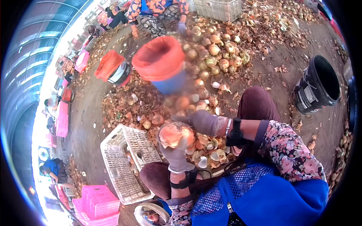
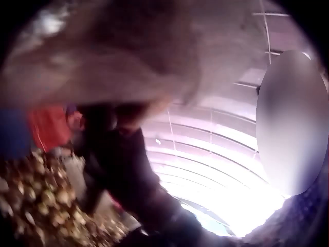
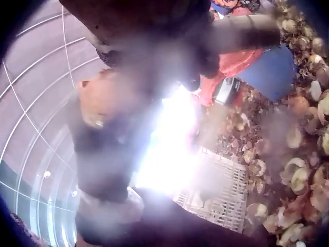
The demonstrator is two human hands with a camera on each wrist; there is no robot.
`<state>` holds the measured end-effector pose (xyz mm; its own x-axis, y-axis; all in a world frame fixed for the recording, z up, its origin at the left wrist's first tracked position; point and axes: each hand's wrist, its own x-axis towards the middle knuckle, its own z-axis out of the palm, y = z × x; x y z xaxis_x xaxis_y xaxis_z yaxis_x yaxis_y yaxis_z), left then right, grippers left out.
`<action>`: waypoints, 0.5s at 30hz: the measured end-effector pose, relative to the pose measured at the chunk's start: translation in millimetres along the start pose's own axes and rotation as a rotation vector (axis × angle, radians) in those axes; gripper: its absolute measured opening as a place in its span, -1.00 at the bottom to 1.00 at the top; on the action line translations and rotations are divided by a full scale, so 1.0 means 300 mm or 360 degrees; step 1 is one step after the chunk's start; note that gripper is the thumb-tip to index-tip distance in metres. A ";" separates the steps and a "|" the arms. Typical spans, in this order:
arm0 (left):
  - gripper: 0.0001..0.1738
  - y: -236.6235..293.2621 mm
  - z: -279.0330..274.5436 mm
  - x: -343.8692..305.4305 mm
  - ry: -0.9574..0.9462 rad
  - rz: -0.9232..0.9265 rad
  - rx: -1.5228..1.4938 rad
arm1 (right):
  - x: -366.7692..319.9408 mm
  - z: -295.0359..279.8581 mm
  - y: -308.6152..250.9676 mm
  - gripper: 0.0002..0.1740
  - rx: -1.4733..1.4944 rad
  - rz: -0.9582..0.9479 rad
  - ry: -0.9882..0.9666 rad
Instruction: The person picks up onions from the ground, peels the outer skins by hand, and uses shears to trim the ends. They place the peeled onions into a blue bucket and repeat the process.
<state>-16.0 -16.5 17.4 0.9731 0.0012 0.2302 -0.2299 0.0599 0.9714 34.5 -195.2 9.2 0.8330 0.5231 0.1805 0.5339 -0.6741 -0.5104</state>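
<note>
Obs., seated person, work on the ground.

- Heap of unpeeled onions (image 1: pixel 215 52) on the ground ahead, within arm's reach; probably the supply, so placed that no standing is needed.
- Blue bin with red liner (image 1: pixel 162 62) stands just beside the heap, mouth up and tilted slightly toward the person; likely there to take things by a short toss.
- White crate (image 1: pixel 128 162) lies on the ground by the left knee, open side up, a few bulbs inside.
- Black bucket (image 1: pixel 316 84) is well apart on the right side, out of the working zone.
- Loose skins (image 1: pixel 128 101) litter the ground between crate and bin; cut pieces (image 1: pixel 211 150) are piled between the knees, where they would drop from the hands.
- Left hand (image 1: pixel 175 154), gloved, fingers curled up round the onion (image 1: pixel 174 135), holding it raised over the lap with its top exposed.
- Right hand (image 1: pixel 203 122), gloved, reaches across to the onion's upper side; motion blur, so I cannot tell whether it pinches skin, holds a tool or only touches.
</note>
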 end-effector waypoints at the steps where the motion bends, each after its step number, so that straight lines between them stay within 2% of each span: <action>1: -0.13 -0.008 0.002 -0.009 -0.0048 -0.0171 -0.0335 | 0.008 0.011 0.013 -0.14 -0.0027 -0.0033 0.0080; 3: -0.15 0.007 0.022 -0.024 -0.0067 -0.0484 -0.0966 | 0.045 0.038 0.049 -0.14 -0.0080 -0.0109 0.0255; 5: -0.16 0.027 0.040 -0.019 -0.0043 -0.0656 -0.1256 | 0.091 0.151 0.158 -0.14 0.0164 -0.0205 0.0429; 6: -0.17 0.030 0.044 -0.016 -0.0030 -0.0741 -0.1409 | 0.097 0.158 0.167 -0.17 0.0287 -0.0228 0.0362; 7: -0.27 0.018 0.034 -0.007 -0.0130 -0.0716 -0.1561 | 0.103 0.165 0.176 -0.20 0.0412 -0.0246 0.0294; 8: -0.28 0.022 0.026 0.001 -0.0235 -0.0600 -0.1490 | 0.109 0.173 0.186 -0.23 0.0536 -0.0258 0.0226; 10: -0.32 0.044 0.020 0.022 -0.0430 -0.0364 -0.1344 | 0.068 0.118 0.131 -0.34 0.1210 -0.0404 0.0014; 11: -0.29 0.066 0.025 0.033 -0.0629 -0.0347 -0.1390 | 0.051 0.083 0.106 -0.39 0.1282 -0.0452 -0.0051; 12: -0.20 0.043 -0.007 0.016 -0.0620 -0.0407 -0.1305 | 0.035 0.047 0.082 -0.45 0.1355 -0.0497 -0.0120; 14: -0.07 0.021 -0.041 -0.009 -0.0612 -0.0485 -0.1208 | 0.014 -0.068 0.061 -0.52 0.0947 -0.0543 -0.0184; 15: -0.01 0.037 -0.031 -0.013 -0.0562 -0.0531 -0.1223 | -0.006 -0.128 0.006 -0.54 0.1161 -0.0128 -0.0359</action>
<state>-22.2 -6.7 26.9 0.8981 -0.4339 0.0715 0.2580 0.6516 0.7133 39.4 -217.5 40.2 0.7040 0.7024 0.1046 0.2953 -0.1556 -0.9426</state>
